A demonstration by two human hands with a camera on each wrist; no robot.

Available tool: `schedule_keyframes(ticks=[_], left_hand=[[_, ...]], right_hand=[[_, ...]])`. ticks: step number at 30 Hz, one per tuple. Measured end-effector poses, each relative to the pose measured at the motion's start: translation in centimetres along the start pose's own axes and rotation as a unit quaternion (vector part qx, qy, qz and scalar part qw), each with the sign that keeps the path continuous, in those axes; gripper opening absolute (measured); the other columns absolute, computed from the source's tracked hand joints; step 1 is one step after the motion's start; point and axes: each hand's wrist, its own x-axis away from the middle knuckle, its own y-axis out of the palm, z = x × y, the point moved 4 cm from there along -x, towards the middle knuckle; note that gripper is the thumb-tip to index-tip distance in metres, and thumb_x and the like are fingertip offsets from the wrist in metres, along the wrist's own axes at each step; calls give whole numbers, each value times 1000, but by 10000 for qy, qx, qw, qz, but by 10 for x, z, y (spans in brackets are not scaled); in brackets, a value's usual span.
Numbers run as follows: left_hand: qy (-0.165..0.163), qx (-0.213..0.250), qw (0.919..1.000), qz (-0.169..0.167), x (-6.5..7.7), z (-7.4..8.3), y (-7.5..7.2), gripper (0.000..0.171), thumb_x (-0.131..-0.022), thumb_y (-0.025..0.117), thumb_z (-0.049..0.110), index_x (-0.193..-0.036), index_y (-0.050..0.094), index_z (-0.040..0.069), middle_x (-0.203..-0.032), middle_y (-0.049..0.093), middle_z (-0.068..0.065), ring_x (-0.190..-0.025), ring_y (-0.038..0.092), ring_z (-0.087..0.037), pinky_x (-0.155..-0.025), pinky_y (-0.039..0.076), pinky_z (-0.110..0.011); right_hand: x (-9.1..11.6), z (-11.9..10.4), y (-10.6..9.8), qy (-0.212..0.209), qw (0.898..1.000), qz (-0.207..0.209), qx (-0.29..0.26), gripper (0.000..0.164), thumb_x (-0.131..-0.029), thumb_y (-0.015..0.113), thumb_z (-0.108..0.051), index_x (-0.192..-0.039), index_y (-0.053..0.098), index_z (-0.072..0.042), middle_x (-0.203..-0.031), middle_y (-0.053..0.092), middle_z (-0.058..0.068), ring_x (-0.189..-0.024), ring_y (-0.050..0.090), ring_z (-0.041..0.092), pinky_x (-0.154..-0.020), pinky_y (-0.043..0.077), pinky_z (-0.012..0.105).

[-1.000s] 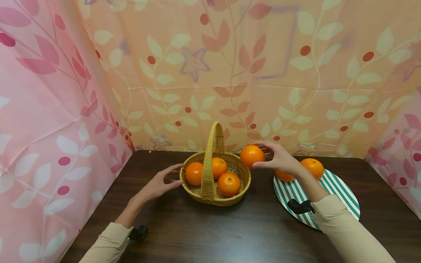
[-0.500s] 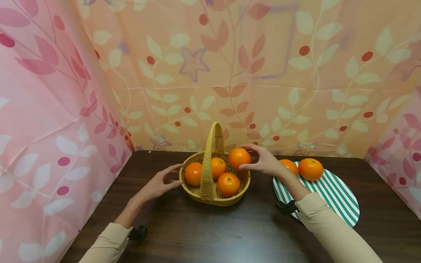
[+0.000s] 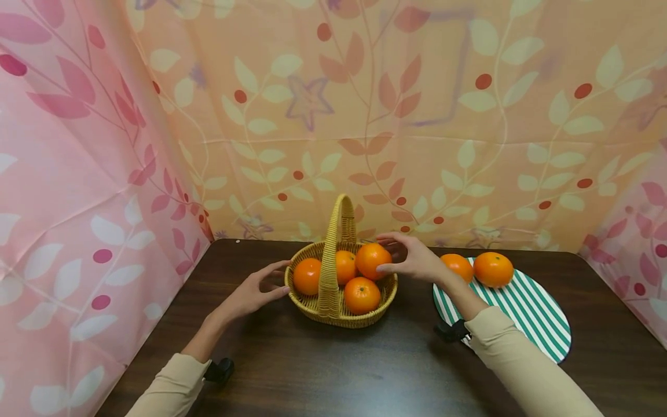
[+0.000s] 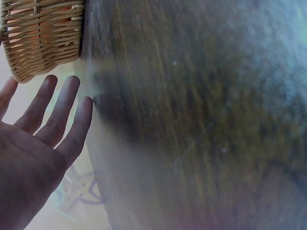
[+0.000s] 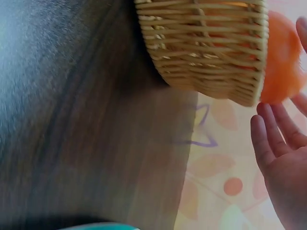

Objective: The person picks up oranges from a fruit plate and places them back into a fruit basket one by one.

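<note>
In the head view, a yellow wicker basket (image 3: 344,318) with a tall arched handle holds several oranges, among them one at the left (image 3: 307,277) and one at the front (image 3: 362,295). My right hand (image 3: 417,260) holds another orange (image 3: 371,260) at the basket's right rear, thumb in front and fingers behind. The right wrist view shows this orange (image 5: 283,57) standing above the rim, with my fingertips against it. My left hand (image 3: 250,292) stays at the basket's left side, fingertips right at the rim, and its fingers are spread and nearly straight in the left wrist view.
A round plate (image 3: 537,313) with green and white stripes lies to the right, partly under my right forearm. Two oranges, one nearer (image 3: 458,266) and one farther right (image 3: 493,269), sit at its back edge. Patterned curtains (image 3: 365,116) hang behind the dark wooden table (image 3: 333,370).
My right hand has carried its orange leftward from beside the basket, then down among the others inside. The left hand has stayed in place at the rim.
</note>
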Motion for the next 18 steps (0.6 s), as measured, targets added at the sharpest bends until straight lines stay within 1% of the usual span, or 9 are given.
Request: schedule_keyframes(ticks=[5,7,12,14,18], left_hand=[[33,-36,10000,11,0,-1,0,62,-98,71,20,-153,45,10,-144,51,-22,-126,51,-48,-97,47,-61],[46,-12,10000,19,-1,-2,0,62,-98,72,20,-153,45,10,-144,51,-21,-126,51,-47,-97,47,-61],[21,-26,10000,32,-1,-4,-1,62,-98,72,20,-153,46,12,-143,51,-21,-126,50,-48,-97,47,-60],[3,-52,10000,18,-1,-4,-1,61,-98,71,20,-153,45,12,-144,51,-21,-127,50,-48,-96,48,-60],[-12,-66,10000,-3,0,-2,0,62,-98,71,21,-153,45,12,-144,51,-20,-128,49,-47,-96,48,-59]], right_hand=[[12,-1,-18,140,9995,253,-156,49,-89,82,-12,-131,61,1,-124,64,20,-108,65,33,-92,53,49],[18,0,-25,138,9993,331,-91,42,-90,80,-11,-127,64,0,-121,66,19,-105,66,31,-90,54,48],[35,6,-45,75,9983,524,227,31,-93,76,-8,-121,66,1,-114,68,15,-99,68,28,-85,56,37],[41,9,-53,143,9979,585,252,30,-94,75,-8,-121,66,1,-114,68,15,-98,68,28,-84,56,32],[55,12,-67,264,9970,686,263,28,-95,73,-8,-121,66,2,-114,68,15,-98,68,26,-83,55,27]])
